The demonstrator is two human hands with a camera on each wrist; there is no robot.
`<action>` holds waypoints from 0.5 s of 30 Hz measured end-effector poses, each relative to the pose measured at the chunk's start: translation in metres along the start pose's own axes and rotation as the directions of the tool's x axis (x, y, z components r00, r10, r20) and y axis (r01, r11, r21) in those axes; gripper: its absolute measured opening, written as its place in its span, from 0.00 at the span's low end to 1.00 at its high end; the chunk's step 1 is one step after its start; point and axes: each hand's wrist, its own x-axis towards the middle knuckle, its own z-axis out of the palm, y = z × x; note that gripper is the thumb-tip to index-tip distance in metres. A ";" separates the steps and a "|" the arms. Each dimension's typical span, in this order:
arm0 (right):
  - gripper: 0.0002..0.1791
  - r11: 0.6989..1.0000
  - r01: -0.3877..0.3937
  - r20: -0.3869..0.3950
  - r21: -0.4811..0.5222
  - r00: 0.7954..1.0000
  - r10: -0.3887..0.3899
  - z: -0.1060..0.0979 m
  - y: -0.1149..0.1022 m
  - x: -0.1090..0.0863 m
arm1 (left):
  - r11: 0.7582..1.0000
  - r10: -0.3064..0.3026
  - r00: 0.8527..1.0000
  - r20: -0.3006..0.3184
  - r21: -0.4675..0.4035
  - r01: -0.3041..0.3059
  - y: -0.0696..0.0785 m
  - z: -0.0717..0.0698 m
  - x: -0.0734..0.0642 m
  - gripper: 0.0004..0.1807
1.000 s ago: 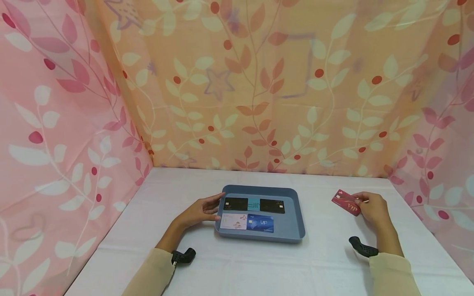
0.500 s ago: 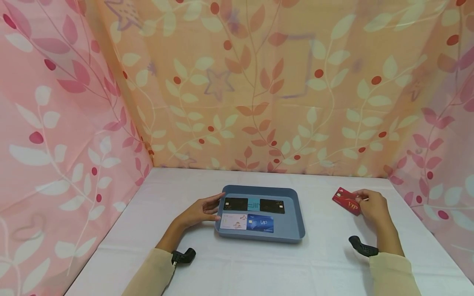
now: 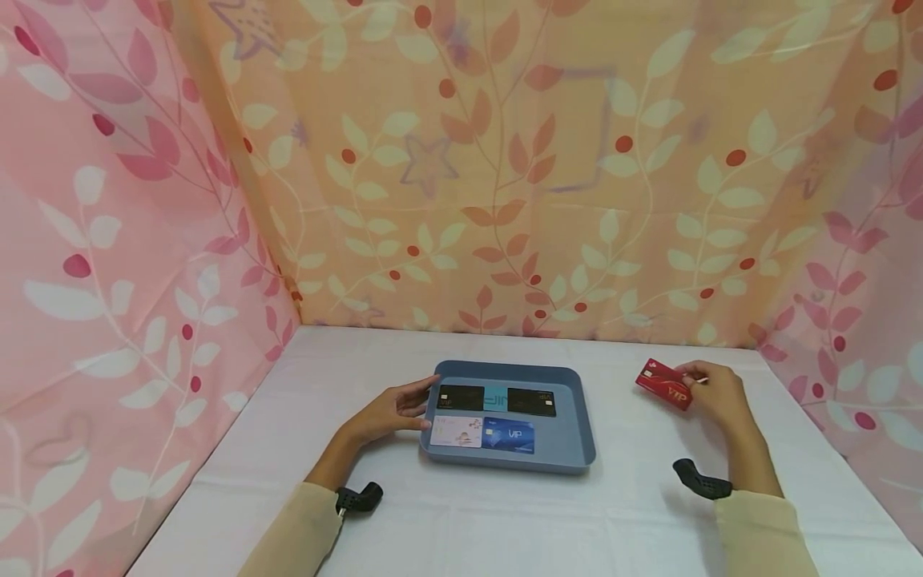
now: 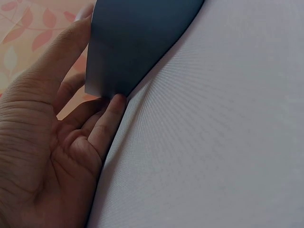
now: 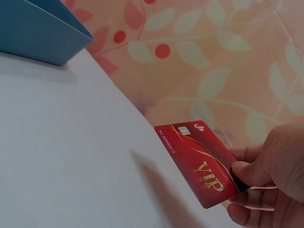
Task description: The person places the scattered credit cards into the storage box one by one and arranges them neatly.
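My right hand (image 3: 717,394) pinches a red VIP card (image 3: 659,382) by its lower right corner, thumb on the printed face. In the right wrist view the card (image 5: 197,164) shows gold lettering, a chip and a white logo; it is tilted and casts a shadow on the white cloth. At the left end of a shallow blue-grey tray (image 3: 566,457), my left hand (image 3: 389,413) touches the side with thumb and fingers spread. Inside lie two black cards (image 3: 461,397), a light-blue one (image 3: 495,398) between them, a pale floral card (image 3: 456,431) and a blue VIP card (image 3: 508,435).
A white cloth (image 3: 469,521) covers the table. Floral curtains (image 3: 505,200) close in the back and both sides. A black camera mount sits on each wrist. The right hand is some way to the right of the tray.
My right hand has lifted a little and moved left with the red card, whose face is now angled differently. The left hand and the tray have stayed put.
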 end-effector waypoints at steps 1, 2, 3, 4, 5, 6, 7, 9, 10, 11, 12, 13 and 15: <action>0.13 1.000 0.005 0.005 0.003 1.000 -0.005 0.001 -0.003 0.001 | 1.000 -0.002 1.000 -0.001 0.001 0.002 0.000 0.000 0.000 0.47; 0.13 1.000 0.008 0.012 0.008 1.000 -0.008 0.001 -0.006 0.001 | 1.000 -0.002 1.000 0.000 0.001 0.002 -0.001 0.000 0.000 0.47; 0.13 1.000 0.008 0.022 0.017 1.000 -0.008 0.002 -0.009 0.001 | 1.000 -0.001 1.000 0.000 0.003 0.001 -0.001 0.000 0.000 0.47; 0.14 1.000 0.002 0.035 0.028 0.999 -0.003 0.003 -0.012 0.001 | 1.000 -0.001 1.000 0.000 0.003 0.001 -0.001 0.000 0.001 0.47; 0.14 0.999 -0.002 0.047 0.040 0.999 0.000 0.003 -0.015 0.001 | 1.000 -0.001 1.000 0.000 0.003 0.001 -0.001 0.000 0.001 0.47; 0.14 0.999 -0.005 0.057 0.052 0.998 0.002 0.004 -0.018 0.001 | 1.000 0.001 1.000 0.001 0.004 -0.001 -0.002 0.000 0.001 0.47; 0.15 0.998 -0.007 0.067 0.061 0.998 0.003 0.005 -0.021 0.001 | 1.000 0.001 1.000 0.002 0.004 -0.001 -0.002 0.000 0.001 0.47; 0.15 0.997 0.000 0.080 0.078 0.997 -0.006 0.006 -0.026 0.001 | 1.000 0.003 1.000 0.001 0.005 -0.003 -0.002 0.000 0.001 0.47; 0.15 0.996 0.005 0.083 0.086 0.997 -0.012 0.007 -0.028 0.001 | 1.000 0.006 1.000 0.003 0.005 -0.006 -0.002 0.000 0.000 0.47; 0.15 0.996 0.015 0.084 0.093 0.996 -0.023 0.008 -0.031 0.001 | 1.000 0.007 1.000 0.004 0.005 -0.007 -0.002 0.000 0.000 0.47; 0.14 0.995 0.023 0.085 0.101 0.996 -0.032 0.009 -0.033 0.001 | 1.000 0.009 1.000 0.005 0.005 -0.009 -0.002 -0.001 0.000 0.47; 0.14 0.994 0.032 0.088 0.109 0.995 -0.042 0.011 -0.035 0.002 | 1.000 0.010 1.000 0.006 0.004 -0.010 -0.002 -0.001 0.000 0.47; 0.14 0.991 0.042 0.095 0.126 0.994 -0.054 0.012 -0.041 0.002 | 1.000 0.014 1.000 0.011 0.003 -0.014 -0.002 -0.001 0.000 0.47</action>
